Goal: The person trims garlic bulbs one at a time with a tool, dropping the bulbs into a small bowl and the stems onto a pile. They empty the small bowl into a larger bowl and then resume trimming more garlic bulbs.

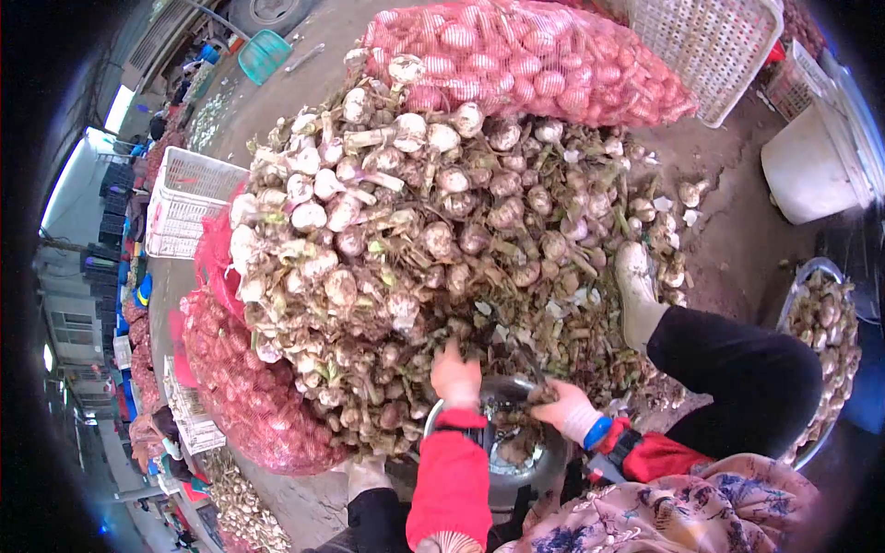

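Observation:
A large heap of garlic bulbs [433, 230] with dry stalks lies in front of me. My left hand [455, 376] reaches into its near edge, fingers drawn together at a soiled garlic bulb [458, 328]; the fingertips are partly hidden. My right hand [564, 411] is closed over the right side of a metal basin [551, 456]. From it a thin dark tool [529, 361] points toward the heap; whether this is a knife or shears I cannot make out. Inside the basin lies some brownish debris [516, 450].
Red mesh sacks [525, 60] [249, 387] full of garlic border the heap. White plastic crates [710, 46] [189, 203] stand behind and left. At right are a white bucket [811, 166] and a basin of garlic [820, 323]. My boot [636, 295] rests against the heap.

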The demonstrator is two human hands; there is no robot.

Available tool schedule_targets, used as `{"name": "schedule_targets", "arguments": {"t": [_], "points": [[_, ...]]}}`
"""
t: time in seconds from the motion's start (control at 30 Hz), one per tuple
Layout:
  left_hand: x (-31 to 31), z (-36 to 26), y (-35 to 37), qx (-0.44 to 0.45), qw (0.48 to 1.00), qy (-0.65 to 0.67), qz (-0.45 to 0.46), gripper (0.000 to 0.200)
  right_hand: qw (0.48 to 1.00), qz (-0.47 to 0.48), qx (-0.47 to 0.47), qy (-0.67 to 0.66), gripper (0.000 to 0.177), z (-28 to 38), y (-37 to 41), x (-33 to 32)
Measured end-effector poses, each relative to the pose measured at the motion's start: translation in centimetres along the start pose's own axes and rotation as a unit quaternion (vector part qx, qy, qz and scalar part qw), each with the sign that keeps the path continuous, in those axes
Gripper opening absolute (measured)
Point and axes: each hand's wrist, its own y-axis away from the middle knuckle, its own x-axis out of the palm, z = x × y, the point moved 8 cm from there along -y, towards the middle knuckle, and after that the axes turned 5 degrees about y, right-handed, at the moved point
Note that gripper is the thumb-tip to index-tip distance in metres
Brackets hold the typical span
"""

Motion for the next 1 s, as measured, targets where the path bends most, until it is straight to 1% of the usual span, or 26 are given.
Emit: {"name": "schedule_targets", "arguments": {"t": [0.03,0.07,0.1,0.13,0.17,0.23,0.27,0.3,0.33,0.37,0.43,0.47,0.53,0.57,0.6,0.63,0.67,0.7,0.73,0.8,0.83,0.87,0.9,0.93,0.97,1.0], "points": [[0.9,-1.0,-2.2,0.024,0.997,-0.061,0.031,0.047,1.000,0.008,-0.018,-0.010,0.030,-0.2,-0.5,0.2],[2.0,-1.6,-4.2,0.031,0.993,-0.108,0.034,0.042,0.999,0.015,-0.036,-0.020,0.028,-0.8,-0.9,0.5],[3.4,-1.3,-5.8,0.005,0.989,-0.145,0.035,0.036,0.998,0.010,-0.046,-0.033,0.024,-2.4,-1.9,0.7],[4.3,-1.3,-7.1,-0.020,0.982,-0.183,0.038,0.030,0.999,0.014,-0.027,-0.044,0.025,-2.2,-1.9,0.7],[5.1,-1.5,-8.1,-0.018,0.983,-0.181,0.040,0.030,1.000,0.013,-0.022,-0.014,0.026,-1.5,-1.7,0.4],[7.2,0.2,-9.3,-0.089,0.947,-0.278,0.134,0.022,1.000,0.008,-0.012,0.016,0.026,-1.1,-1.9,0.0],[7.9,0.5,-9.7,-0.049,0.946,-0.264,0.180,0.017,1.000,0.007,0.004,0.018,0.031,-1.5,-2.0,-0.1],[8.2,1.2,-9.5,-0.052,0.944,-0.255,0.202,0.020,1.000,0.007,0.018,0.017,0.037,-2.0,-2.0,-0.1],[7.7,1.1,-9.1,-0.055,0.942,-0.247,0.221,0.025,1.000,0.006,0.018,0.013,0.037,-2.6,-2.3,-0.1],[7.1,0.8,-8.0,-0.053,0.941,-0.250,0.220,0.025,1.000,0.009,-0.002,0.002,0.037,-3.0,-2.9,0.1],[5.1,-1.5,-5.5,0.016,0.969,-0.211,0.131,0.045,1.000,0.003,-0.021,-0.018,0.036,-2.6,-2.6,0.0],[4.7,-1.4,-4.5,0.018,0.968,-0.213,0.133,0.045,1.000,0.001,-0.020,-0.022,0.036,-2.2,-2.3,-0.2],[2.5,-1.4,-3.0,0.035,0.996,-0.035,0.073,0.064,0.999,-0.016,-0.036,-0.032,0.034,-1.1,-1.5,-0.8],[0.6,-1.3,-1.7,0.015,0.997,0.061,0.038,0.066,0.996,-0.018,-0.024,-0.078,0.032,0.1,-0.7,-0.9],[-0.5,-1.2,-0.9,0.065,0.970,0.232,0.031,0.064,0.992,-0.018,-0.027,-0.120,0.029,1.5,0.3,-1.1],[-0.7,-0.3,0.3,0.045,0.935,0.346,0.059,0.066,0.988,-0.010,-0.055,-0.144,0.028,1.9,0.4,-1.1],[-1.7,-0.5,1.6,0.025,0.886,0.454,0.086,0.068,0.982,-0.002,-0.082,-0.169,0.028,2.9,0.8,-0.9],[-2.9,-1.1,3.6,0.023,0.816,0.571,0.087,0.063,0.978,0.053,-0.079,-0.183,0.026,3.9,1.7,-0.5],[-5.0,-3.1,6.2,0.021,0.730,0.678,0.085,0.058,0.972,0.064,-0.113,-0.194,0.024,4.8,2.1,-0.1],[-7.0,-5.2,9.7,-0.006,0.653,0.744,0.139,0.070,0.963,0.111,-0.177,-0.170,0.025,5.3,2.8,1.5],[-7.7,-5.8,10.9,0.023,0.678,0.723,0.131,0.071,0.961,0.162,-0.159,-0.158,0.025,5.3,3.9,2.4],[-8.1,-6.1,12.0,0.050,0.701,0.701,0.123,0.073,0.957,0.203,-0.114,-0.175,0.026,4.2,4.5,3.5],[-7.5,-4.6,12.5,0.047,0.702,0.703,0.104,0.083,0.958,0.217,-0.107,-0.153,0.028,3.1,4.8,4.1],[-7.9,-4.4,13.2,0.048,0.701,0.704,0.101,0.083,0.958,0.232,-0.101,-0.131,0.030,2.7,5.4,4.5],[-8.2,-4.6,14.0,0.049,0.689,0.711,0.129,0.090,0.955,0.255,-0.108,-0.106,0.030,2.7,6.1,4.5],[-8.4,-4.9,15.0,0.050,0.677,0.717,0.157,0.097,0.955,0.257,-0.107,-0.104,0.030,2.5,6.4,4.4]]}}
